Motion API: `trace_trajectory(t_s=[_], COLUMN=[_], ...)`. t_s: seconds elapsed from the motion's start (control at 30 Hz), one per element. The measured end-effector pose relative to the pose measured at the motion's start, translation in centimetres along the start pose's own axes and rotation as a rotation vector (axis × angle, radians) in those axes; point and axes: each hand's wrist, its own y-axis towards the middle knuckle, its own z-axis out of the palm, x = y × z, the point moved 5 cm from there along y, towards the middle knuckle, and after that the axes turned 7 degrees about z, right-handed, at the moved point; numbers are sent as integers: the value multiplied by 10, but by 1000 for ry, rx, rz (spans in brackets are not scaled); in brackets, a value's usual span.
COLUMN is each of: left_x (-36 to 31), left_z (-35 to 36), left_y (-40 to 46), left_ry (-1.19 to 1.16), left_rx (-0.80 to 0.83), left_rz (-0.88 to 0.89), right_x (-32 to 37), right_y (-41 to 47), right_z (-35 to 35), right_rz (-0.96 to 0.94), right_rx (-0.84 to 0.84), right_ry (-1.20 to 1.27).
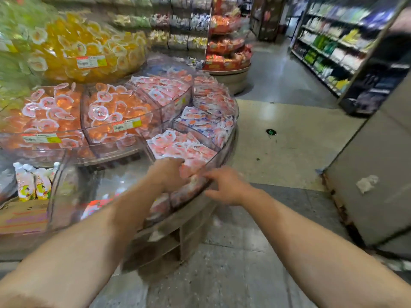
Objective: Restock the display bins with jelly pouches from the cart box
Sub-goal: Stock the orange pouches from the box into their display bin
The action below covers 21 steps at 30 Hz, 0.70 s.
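Jelly pouches under curled left hand; right hand loose at bin rim.

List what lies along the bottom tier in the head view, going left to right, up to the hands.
Spouted pouches → clear bin wall → left hand on the pink jelly pouches → right hand at the bin rim.

Along the aisle's right edge, dark shelves stocked with green and white packets. On the grey tiled floor, a small round green marker. At the right edge, a grey panel with rusted rim.
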Motion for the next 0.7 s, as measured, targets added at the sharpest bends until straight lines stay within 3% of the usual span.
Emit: trace_trajectory(t_s=[0.13,0.4,0.7], left_x=[-164,-471,-732], left_z=[52,156,268], left_y=[31,47,75], left_ry=[86,243,303], left_rx=[96,281,418], left_rz=[243,686,1021], right_x=[-150,-360,-550], right_y=[-103,-311,-461], right_z=[-16,-13,3], right_rz=[334,786,1229], right_rx=[9,-104,-165], right_ry=[-170,-38,146])
